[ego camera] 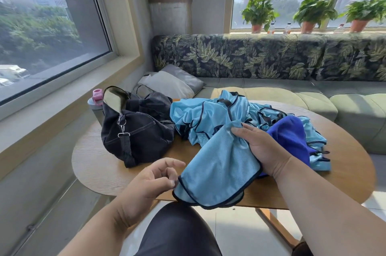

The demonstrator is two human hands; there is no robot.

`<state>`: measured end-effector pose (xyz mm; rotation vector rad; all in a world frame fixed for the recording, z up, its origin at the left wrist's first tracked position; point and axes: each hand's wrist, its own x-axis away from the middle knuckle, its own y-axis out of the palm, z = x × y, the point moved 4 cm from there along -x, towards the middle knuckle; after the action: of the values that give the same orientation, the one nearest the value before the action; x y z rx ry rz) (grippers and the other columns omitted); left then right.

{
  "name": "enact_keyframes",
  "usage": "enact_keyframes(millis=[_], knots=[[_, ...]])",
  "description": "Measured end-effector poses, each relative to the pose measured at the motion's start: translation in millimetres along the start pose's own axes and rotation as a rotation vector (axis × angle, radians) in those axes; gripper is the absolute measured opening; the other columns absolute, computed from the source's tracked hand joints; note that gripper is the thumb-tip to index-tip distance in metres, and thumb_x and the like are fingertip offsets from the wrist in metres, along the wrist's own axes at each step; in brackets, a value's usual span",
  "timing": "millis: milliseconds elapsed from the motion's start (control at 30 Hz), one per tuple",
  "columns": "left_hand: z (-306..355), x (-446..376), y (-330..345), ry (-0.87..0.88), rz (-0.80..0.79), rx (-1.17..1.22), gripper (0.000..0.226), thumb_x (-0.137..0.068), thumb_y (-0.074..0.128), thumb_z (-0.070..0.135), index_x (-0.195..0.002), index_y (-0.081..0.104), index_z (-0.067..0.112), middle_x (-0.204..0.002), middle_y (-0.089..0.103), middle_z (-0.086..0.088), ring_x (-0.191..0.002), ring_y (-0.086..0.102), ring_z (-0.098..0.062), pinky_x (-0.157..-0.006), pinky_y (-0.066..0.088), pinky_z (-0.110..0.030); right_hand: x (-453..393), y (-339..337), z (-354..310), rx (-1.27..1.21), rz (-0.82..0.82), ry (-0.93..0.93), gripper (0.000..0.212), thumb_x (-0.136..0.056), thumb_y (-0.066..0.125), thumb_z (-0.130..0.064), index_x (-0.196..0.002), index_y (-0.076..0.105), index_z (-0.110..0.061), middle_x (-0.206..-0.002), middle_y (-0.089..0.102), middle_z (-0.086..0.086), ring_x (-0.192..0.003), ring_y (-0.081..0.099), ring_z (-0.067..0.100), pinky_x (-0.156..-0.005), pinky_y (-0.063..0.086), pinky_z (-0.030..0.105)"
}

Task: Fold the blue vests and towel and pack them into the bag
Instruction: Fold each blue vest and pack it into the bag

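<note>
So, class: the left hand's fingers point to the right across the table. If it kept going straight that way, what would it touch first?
Most likely the light blue vest that the right hand grips: the left hand has its fingertips almost at its dark-trimmed lower edge. Depth is uncertain.

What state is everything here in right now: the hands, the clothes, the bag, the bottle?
Right hand: grips a light blue vest, lifting it.
Left hand: fingers loosely curled at that vest's hem; contact unclear.
Vest pile: crumpled, unfolded, on the table.
Dark blue towel: bunched, unfolded.
Black bag: unzipped, nothing blue visible inside.
Bottle: upright, pink lid on.
</note>
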<state>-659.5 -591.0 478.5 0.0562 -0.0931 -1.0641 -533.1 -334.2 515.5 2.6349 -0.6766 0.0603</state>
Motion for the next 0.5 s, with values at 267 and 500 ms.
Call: enact_keyframes(millis=[267,500], knots=[[-26,-5,18,0.087,0.07,-0.488,0.065,-0.088,0.066,-0.001,-0.127,0.064,0.051,-0.106,0.062,0.018,-0.102,0.061,-0.01,-0.099,0.047,-0.02,11,17,-18,0.257,-0.165,0.0,0.031,-0.09,0.069,-0.023,-0.115,0.075,-0.006,-0.122,0.073,0.023,-0.106,0.071,0.035,-0.1,0.055,0.047],[-20,-12,18,0.325,0.2,-0.635,0.049,-0.088,0.076,-0.002,-0.107,0.066,0.043,-0.123,0.065,0.014,-0.119,0.061,-0.015,-0.103,0.047,-0.03,18,20,-21,0.273,-0.18,-0.015,0.031,-0.091,0.068,-0.024,-0.113,0.076,-0.005,-0.118,0.074,0.022,-0.102,0.073,0.031,-0.094,0.059,0.04]])
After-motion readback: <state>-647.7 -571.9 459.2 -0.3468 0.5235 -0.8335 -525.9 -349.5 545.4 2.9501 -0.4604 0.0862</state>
